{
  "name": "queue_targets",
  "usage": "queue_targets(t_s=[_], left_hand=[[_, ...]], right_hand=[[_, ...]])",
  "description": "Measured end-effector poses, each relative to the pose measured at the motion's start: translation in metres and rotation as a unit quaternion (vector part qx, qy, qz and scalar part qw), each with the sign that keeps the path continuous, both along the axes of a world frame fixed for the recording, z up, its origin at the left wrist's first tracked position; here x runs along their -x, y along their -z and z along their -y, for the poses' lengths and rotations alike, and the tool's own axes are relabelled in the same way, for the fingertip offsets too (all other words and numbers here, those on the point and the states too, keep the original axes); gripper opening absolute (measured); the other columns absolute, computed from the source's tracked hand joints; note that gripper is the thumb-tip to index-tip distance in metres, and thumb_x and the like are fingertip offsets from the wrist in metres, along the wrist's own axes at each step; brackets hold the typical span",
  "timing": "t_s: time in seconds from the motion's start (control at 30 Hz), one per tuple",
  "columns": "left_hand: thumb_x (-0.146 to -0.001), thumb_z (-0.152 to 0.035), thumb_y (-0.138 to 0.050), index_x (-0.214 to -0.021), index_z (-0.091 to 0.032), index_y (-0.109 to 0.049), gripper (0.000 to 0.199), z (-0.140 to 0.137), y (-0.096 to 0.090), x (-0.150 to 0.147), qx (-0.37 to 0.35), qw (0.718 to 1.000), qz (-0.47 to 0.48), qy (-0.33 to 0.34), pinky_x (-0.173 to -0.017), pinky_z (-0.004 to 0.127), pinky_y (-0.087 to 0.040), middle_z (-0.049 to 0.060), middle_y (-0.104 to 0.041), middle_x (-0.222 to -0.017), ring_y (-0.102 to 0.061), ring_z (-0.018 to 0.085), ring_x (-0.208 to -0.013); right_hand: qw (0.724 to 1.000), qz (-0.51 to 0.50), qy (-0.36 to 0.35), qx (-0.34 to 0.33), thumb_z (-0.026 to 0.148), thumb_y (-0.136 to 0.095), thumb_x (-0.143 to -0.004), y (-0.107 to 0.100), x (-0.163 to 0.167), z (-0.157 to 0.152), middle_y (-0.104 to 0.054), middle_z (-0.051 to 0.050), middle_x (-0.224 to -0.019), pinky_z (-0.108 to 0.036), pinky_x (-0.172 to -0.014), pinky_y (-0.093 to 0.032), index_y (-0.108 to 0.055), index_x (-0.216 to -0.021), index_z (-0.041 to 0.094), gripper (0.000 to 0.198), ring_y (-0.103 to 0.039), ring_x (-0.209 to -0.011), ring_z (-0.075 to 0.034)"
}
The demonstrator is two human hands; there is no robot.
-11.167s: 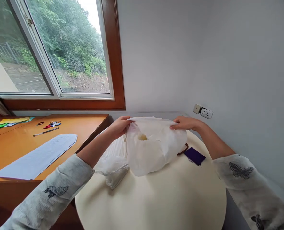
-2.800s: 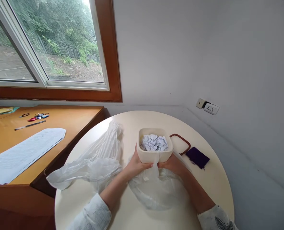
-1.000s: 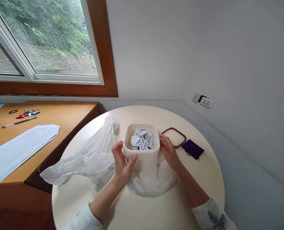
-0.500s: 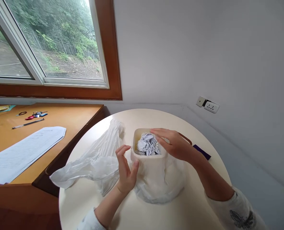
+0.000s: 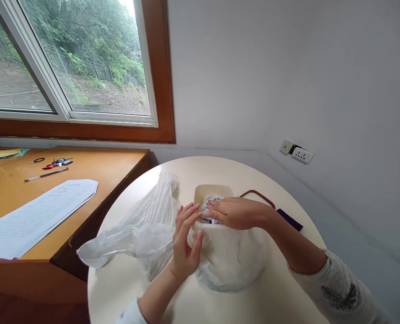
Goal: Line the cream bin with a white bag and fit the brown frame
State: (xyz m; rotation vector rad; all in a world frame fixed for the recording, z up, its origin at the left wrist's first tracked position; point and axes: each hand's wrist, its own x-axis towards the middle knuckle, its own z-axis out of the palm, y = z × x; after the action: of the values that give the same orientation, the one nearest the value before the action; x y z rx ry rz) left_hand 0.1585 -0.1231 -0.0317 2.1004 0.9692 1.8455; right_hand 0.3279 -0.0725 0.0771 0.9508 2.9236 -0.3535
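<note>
While the right hand (image 5: 235, 213) lies palm down over the near right part of its mouth, the off-white bin (image 5: 215, 191) stands upright near the middle of the round worktop (image 5: 247, 168). Bin: rounded-square opening, smooth wall. Inside: crumpled white paper (image 5: 211, 200), creased, dark lines on it, partly under the right hand. Right fingers straight and loose, tips over the paper, gripping nothing visible. Left hand (image 5: 185, 245) at the near left corner of the rim: fingers spread and slightly bent, thumb apart, not clenched. Can't tell from this angle if they touch the rim.

Thin translucent plastic film (image 5: 234, 272) drapes around the bin's near side and bunches at its foot; can't see if it runs under the base. Second white plastic bag (image 5: 142, 229) to the left, gathered into long pleats at the far end, puffed and wrinkled at the near end.

Right of the bin: brown rounded-corner frame (image 5: 259, 194), slim, lying flat. Just nearer and right: dark purple cloth (image 5: 289, 219), flat, partly behind the right forearm.

Left, wooden worktop (image 5: 115, 168), orange-brown: flat printed sheets (image 5: 41, 220) and a slim pen (image 5: 46, 174).
</note>
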Motion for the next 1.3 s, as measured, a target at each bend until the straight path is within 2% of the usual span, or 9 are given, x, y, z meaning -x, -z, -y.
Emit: queue_targets(t_s=[0.17, 0.37, 0.57, 0.73, 0.9, 1.1, 1.3], left_hand=[[-0.082, -0.017, -0.044, -0.116, -0.018, -0.051, 0.034, 0.001, 0.000, 0.000, -0.013, 1.000, -0.008, -0.010, -0.105, 0.056, -0.023, 0.012, -0.051, -0.123, -0.042, 0.028, -0.121], [-0.082, -0.019, -0.044, -0.114, -0.018, -0.051, 0.033, 0.001, -0.001, 0.001, -0.024, 1.000, -0.013, -0.016, -0.104, 0.056, -0.027, 0.012, -0.051, -0.119, -0.043, 0.027, -0.118], [-0.082, -0.020, -0.044, -0.111, -0.019, -0.051, 0.030, 0.001, -0.001, 0.001, -0.021, 1.000, -0.004, -0.020, -0.103, 0.055, -0.028, 0.011, -0.051, -0.117, -0.044, 0.027, -0.115], [-0.083, -0.020, -0.043, -0.107, -0.020, -0.052, 0.026, 0.001, -0.002, 0.001, -0.026, 0.999, -0.005, -0.022, -0.102, 0.055, -0.030, 0.011, -0.053, -0.113, -0.046, 0.026, -0.113], [-0.082, -0.018, -0.044, -0.106, -0.020, -0.053, 0.025, 0.002, -0.004, 0.002, -0.029, 0.999, -0.016, -0.022, -0.101, 0.054, -0.031, 0.010, -0.054, -0.110, -0.046, 0.026, -0.112], [-0.081, -0.016, -0.044, -0.108, -0.020, -0.054, 0.029, 0.003, -0.003, 0.002, -0.033, 0.999, -0.019, -0.021, -0.102, 0.055, -0.030, 0.010, -0.050, -0.113, -0.045, 0.026, -0.112], [-0.081, -0.016, -0.043, -0.110, -0.022, -0.055, 0.031, 0.003, -0.003, 0.002, -0.043, 0.998, -0.025, -0.030, -0.100, 0.055, -0.032, 0.010, -0.049, -0.112, -0.046, 0.025, -0.110]], right_hand=[[0.999, 0.036, 0.011, 0.015, 0.033, -0.023, -0.094, -0.011, 0.005, 0.000, -0.064, -0.009, -0.093, -0.031, -0.071, -0.041, -0.058, -0.105, 0.017, 0.040, -0.058, -0.085, -0.020], [0.993, 0.102, 0.009, 0.058, 0.034, -0.021, -0.093, -0.018, 0.013, -0.002, -0.062, -0.007, -0.081, -0.027, -0.057, -0.035, -0.058, -0.096, 0.016, 0.041, -0.055, -0.071, -0.018], [0.989, 0.099, 0.046, 0.096, 0.043, -0.013, -0.092, -0.020, 0.015, -0.004, -0.061, -0.008, -0.077, -0.027, -0.053, -0.033, -0.059, -0.089, 0.016, 0.054, -0.053, -0.066, -0.018], [0.992, 0.104, 0.033, 0.061, 0.041, -0.015, -0.092, -0.013, 0.014, -0.008, -0.061, -0.008, -0.077, -0.026, -0.050, -0.032, -0.059, -0.092, 0.018, 0.050, -0.052, -0.063, -0.017], [0.991, 0.110, 0.034, 0.073, 0.042, -0.014, -0.092, -0.013, 0.015, -0.008, -0.061, -0.007, -0.077, -0.026, -0.050, -0.032, -0.060, -0.092, 0.018, 0.052, -0.052, -0.062, -0.016], [0.987, 0.099, 0.049, 0.121, 0.050, -0.010, -0.091, -0.017, 0.017, -0.005, -0.060, -0.005, -0.070, -0.027, -0.052, -0.035, -0.060, -0.082, 0.019, 0.059, -0.053, -0.062, -0.017], [0.987, 0.120, 0.022, 0.102, 0.037, -0.022, -0.092, -0.019, 0.017, -0.006, -0.059, -0.004, -0.070, -0.026, -0.050, -0.034, -0.060, -0.087, 0.018, 0.042, -0.052, -0.061, -0.016]])
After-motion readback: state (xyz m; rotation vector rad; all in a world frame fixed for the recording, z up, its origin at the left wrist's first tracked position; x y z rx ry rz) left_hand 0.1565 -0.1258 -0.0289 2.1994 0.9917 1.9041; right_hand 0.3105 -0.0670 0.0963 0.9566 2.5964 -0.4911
